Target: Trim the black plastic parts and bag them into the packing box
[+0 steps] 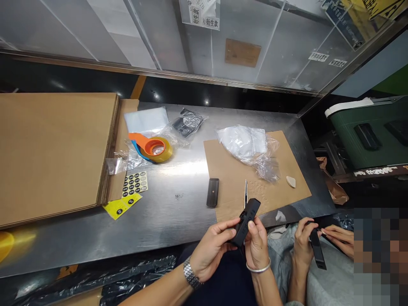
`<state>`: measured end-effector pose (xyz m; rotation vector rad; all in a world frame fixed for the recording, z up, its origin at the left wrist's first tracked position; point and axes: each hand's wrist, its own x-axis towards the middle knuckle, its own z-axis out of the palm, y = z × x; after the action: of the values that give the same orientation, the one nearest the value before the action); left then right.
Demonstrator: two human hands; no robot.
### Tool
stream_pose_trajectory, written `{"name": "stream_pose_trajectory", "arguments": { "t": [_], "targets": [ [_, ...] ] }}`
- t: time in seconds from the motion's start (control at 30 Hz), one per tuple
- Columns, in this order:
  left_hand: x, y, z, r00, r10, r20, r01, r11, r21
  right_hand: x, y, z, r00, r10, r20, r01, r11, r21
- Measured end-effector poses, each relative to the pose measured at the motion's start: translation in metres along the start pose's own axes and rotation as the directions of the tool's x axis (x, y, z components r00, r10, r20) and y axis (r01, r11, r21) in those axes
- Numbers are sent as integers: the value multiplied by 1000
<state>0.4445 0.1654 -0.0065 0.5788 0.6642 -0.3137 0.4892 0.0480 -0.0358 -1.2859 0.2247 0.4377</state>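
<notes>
A long black plastic part point(249, 216) with raised or sunken markings is held tilted above the front of the bench. My left hand point(212, 246), with a metal watch on the wrist, grips its lower left side between thumb and fingers. On the other side my right hand point(257, 242), wearing a bangle, is closed on it, thumb against its edge. A slim metal tool point(245, 189), perhaps tweezers, sticks out behind the part; its lower end is hidden. Left of it, a black open tray-like piece point(213, 192) lies at the edge of the cardboard sheet point(229, 170).
A cardboard stack point(57, 148) covers the bench's left. Nearby lie a tape dispenser point(153, 146), round stickers point(135, 182), a yellow label sheet point(123, 206) and a bagged black item point(188, 122). White bagged material point(245, 142) rests on the cardboard. A co-worker's hands point(304, 242) hold a black part.
</notes>
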Motion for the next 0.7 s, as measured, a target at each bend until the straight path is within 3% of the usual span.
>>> {"name": "stream_pose_trajectory", "arguments": {
  "t": [0.23,0.4,0.6,0.7],
  "targets": [
    [-5,2,4,999,33,-13,-32,998,51,-3,-11,8,988,-146,-38,140,981,-131],
    [-5,2,5,999,43,16,-44,995,92,-3,-12,11,990,-143,-15,139,979,-152],
    [-6,4,8,997,74,-3,-73,989,128,4,-62,-39,987,-157,-37,151,980,-131],
    [-5,3,9,995,97,-36,-91,984,153,4,-65,-45,987,-152,-43,147,983,-107]
  ]
}}
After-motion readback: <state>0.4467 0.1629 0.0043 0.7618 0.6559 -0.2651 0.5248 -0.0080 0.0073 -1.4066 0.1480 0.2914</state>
